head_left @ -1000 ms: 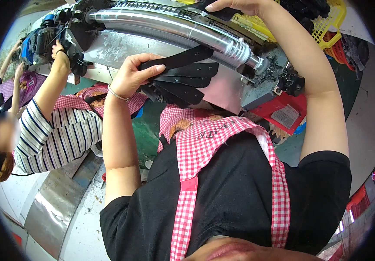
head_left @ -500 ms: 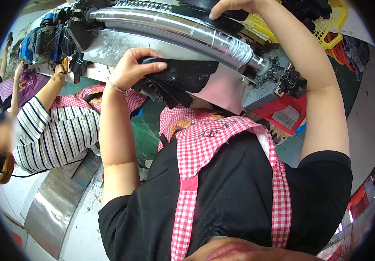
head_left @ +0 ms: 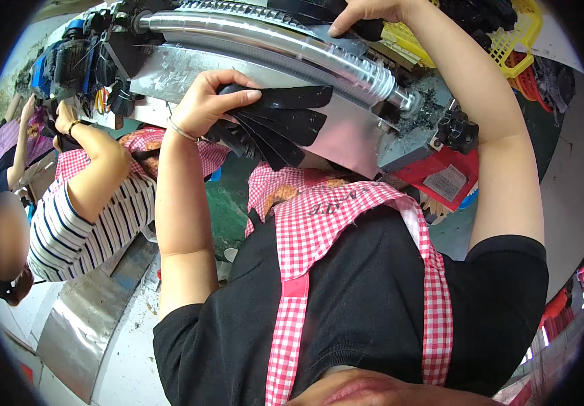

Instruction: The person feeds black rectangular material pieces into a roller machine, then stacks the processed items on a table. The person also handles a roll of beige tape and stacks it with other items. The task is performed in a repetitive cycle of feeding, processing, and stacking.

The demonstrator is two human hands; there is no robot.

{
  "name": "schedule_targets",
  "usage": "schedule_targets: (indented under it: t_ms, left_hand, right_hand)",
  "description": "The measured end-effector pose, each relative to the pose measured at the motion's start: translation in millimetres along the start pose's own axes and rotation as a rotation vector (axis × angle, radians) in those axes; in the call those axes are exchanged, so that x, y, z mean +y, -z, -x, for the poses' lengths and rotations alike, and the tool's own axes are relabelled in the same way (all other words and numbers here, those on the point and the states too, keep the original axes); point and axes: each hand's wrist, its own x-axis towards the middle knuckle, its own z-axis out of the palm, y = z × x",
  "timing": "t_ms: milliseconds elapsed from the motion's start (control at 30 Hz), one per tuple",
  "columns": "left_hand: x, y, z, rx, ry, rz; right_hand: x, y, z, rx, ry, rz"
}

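Centrally, in the upper middle of the frame, a fanned stack of black strips (head_left: 275, 122) is clenched in the left hand (head_left: 207, 101), just below the machine's shiny metal roller (head_left: 272, 40). The right hand (head_left: 366, 10), at the top edge, grips a dark part (head_left: 373, 29) above the roller. A yellow basket (head_left: 508, 34) sits upper right, a red tray (head_left: 441, 179) lower. A co-worker's striped sleeve (head_left: 75, 230) occupies the left.
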Motion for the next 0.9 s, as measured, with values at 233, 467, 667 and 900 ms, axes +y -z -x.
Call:
schedule_targets:
  t_ms: [233,467,667,900]
  left_hand:
    - [-9,2,-14,0.09,-0.135,-0.125]
    - [-9,-1,-9,0.099,0.012,0.057]
    - [-11,-3,-9,0.073,-0.038,-0.004]
    - [-10,-6,-19,0.196,-0.053,-0.137]
  right_hand:
    - [11,7,-12,-0.055,0.1,-0.208]
    - [15,2,-10,-0.066,0.188,-0.14]
    - [-10,-7,3,-0.05,0.107,-0.018]
    - [4,5,4,0.004,0.185,-0.183]
